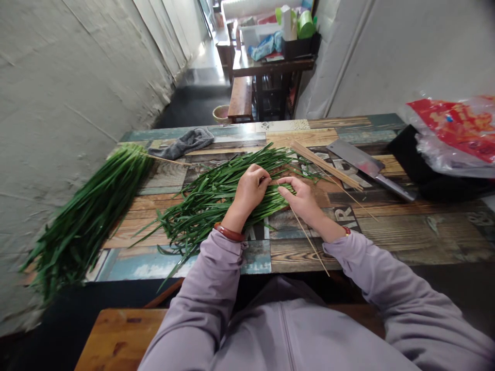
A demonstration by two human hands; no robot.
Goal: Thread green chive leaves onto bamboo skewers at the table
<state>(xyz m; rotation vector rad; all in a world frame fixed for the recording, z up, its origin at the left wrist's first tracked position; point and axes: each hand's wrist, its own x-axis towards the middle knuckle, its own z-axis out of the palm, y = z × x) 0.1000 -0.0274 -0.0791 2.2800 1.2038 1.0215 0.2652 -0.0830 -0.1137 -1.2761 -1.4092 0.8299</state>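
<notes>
Loose garlic chives (209, 190) lie in a spread pile on the table, pale stem ends to the right. My left hand (252, 191) rests over them, thumb and fingers pinched together; what is between its fingertips is too small to make out. Close beside it, my right hand (302, 202) pinches a thin bamboo skewer (310, 239) that slants down toward the table's front edge. The fingertips of both hands nearly meet above the stem ends. Behind my right hand lies a bundle of bamboo skewers (328, 166), with one loose skewer (358, 202) next to it.
A larger bunch of chives (93, 216) overhangs the left table edge. Behind it lies a grey cloth (185, 143). A cleaver (361, 161) rests on the patterned table (417, 232) at right, near a red plastic bag (456, 126). Beyond stand a bench (241, 97) and a loaded table.
</notes>
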